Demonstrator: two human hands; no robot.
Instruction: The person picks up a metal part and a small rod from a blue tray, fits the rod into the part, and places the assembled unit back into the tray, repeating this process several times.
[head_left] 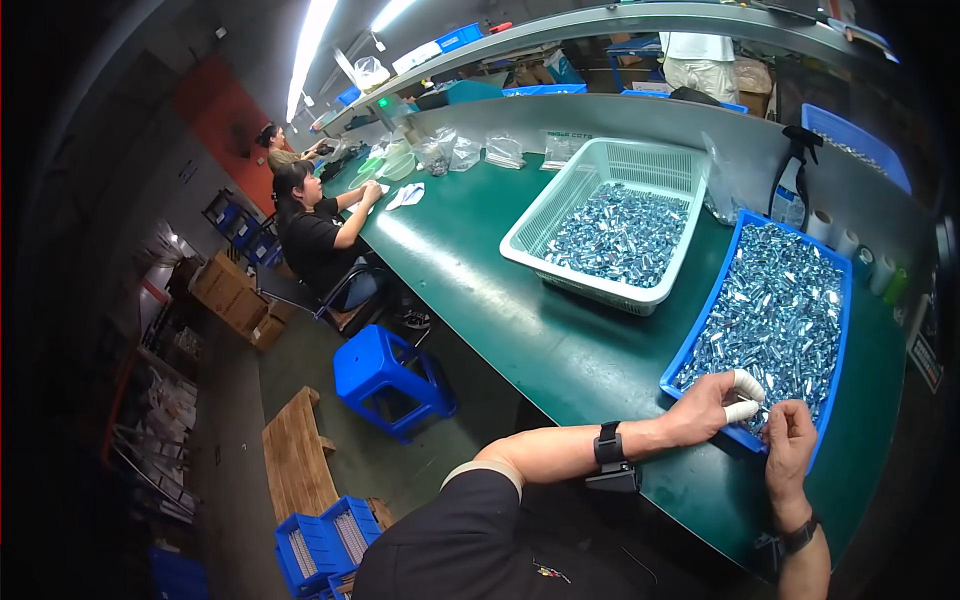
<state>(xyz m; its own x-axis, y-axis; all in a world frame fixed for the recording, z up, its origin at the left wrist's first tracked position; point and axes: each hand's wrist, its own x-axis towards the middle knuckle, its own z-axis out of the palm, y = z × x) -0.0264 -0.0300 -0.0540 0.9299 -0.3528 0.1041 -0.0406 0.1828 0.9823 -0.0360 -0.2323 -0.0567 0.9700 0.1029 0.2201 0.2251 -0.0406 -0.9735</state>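
Note:
My left hand reaches over the near edge of a blue tray, white covers on its thumb and a finger. Those two fingertips come together in a pinch; whatever is between them is too small to make out. Close on its right, my right hand is at the tray's near right corner, fingers curled and pressed together. What they hold, if anything, is hidden. Small shiny bluish metal parts fill the tray. Behind it to the left, a pale green perforated basket holds more such parts.
A black-topped spray bottle and several rolls stand beyond the tray. Plastic bags lie along the back of the green table. A co-worker sits at the far left. Below stand a blue stool and blue bins.

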